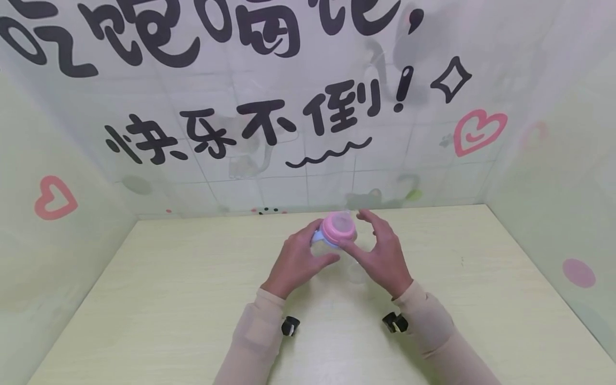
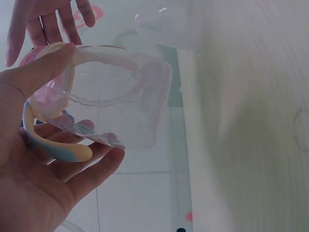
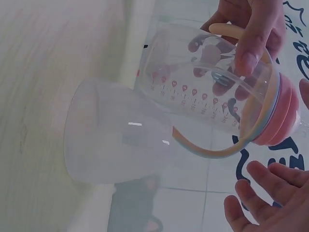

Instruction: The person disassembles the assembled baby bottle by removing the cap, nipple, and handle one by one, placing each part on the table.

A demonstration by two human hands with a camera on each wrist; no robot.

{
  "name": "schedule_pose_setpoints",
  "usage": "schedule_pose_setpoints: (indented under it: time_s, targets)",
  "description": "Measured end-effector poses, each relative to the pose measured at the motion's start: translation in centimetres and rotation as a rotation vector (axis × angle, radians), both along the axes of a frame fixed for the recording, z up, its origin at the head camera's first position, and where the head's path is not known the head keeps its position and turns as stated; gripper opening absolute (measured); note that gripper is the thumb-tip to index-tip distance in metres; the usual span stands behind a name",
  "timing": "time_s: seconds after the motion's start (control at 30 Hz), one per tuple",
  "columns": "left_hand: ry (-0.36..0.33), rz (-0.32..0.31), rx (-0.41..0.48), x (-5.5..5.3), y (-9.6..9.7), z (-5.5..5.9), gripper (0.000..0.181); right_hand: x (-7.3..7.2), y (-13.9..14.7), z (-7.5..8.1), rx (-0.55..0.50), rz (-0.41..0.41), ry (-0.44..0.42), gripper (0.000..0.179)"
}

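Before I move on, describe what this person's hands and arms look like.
The left hand and right hand are bare, without gloves. The left sleeve and right sleeve are long, plain pale beige-pink and reach the wrists. A small black device shows beside each: left device, right device.

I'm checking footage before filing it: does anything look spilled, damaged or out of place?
Nothing stands out: the bottle with the pink collar shows no visible crack, the clear cup stands on the table, and no spill shows.
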State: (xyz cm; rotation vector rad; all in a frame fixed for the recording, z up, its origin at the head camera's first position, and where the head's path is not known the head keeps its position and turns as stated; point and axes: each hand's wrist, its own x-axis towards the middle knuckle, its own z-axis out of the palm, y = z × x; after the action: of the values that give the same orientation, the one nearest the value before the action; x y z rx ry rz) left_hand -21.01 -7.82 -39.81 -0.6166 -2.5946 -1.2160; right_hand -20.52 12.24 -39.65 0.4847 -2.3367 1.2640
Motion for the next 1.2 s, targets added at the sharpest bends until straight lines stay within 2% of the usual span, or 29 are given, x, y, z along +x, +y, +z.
schedule_pose_setpoints:
  time_s: [0.3,0.57,0.93,1.2]
  targets:
    - [0.027,-0.006,-0.038,0.3,0.3,0.1,0.069,0.7,-1.0,0.0,0.057,-0.148,-0.029,0.063]
    - [0.041,-0.012,-0.063,0.3,0.4,0.1,0.070,0.9,-1.2,0.0,0.094,-0.152,-0.042,0.061]
    - [0.069,-0.025,-0.083,0.3,0.4,0.1,0.071,0.7,-0.8,0.2,0.091,-0.067,-0.049,0.059]
    - [0.041,-0.065,-0.060,0.1,0.3,0.1,0.071,0.3,0.1,0.3,0.077,0.074,-0.024,0.055]
